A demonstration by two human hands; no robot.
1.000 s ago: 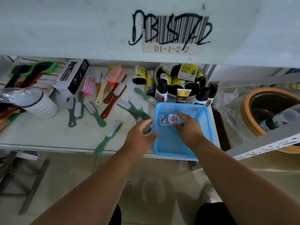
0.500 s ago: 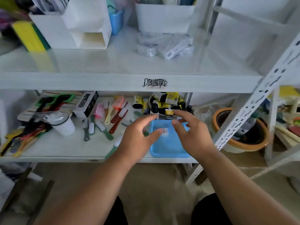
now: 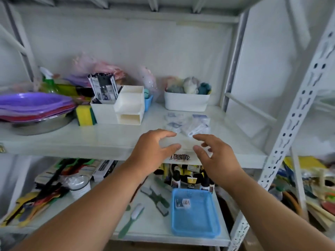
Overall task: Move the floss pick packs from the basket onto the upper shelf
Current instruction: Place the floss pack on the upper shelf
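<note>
My left hand [image 3: 154,147] and my right hand [image 3: 215,156] are raised at the front edge of the upper shelf [image 3: 108,140], thumbs and fingers curved towards each other. A faint, clear, blurred shape lies between them; I cannot tell whether it is a pack. Several floss pick packs [image 3: 188,124] in clear wrap lie on the upper shelf just beyond my fingers. The blue basket [image 3: 197,225] stands on the lower shelf with one labelled floss pick pack [image 3: 182,203] in its far left corner.
On the upper shelf stand white organiser boxes [image 3: 126,109], a white tub [image 3: 186,104], a yellow sponge [image 3: 84,115] and stacked purple plates [image 3: 34,105]. Brushes [image 3: 155,198] and tubes [image 3: 190,180] lie around the basket. A perforated white upright [image 3: 290,124] rises at the right.
Both hands rose from the basket on the lower shelf to the upper shelf's front edge, and my view tilted up. One labelled pack stays in the basket.
</note>
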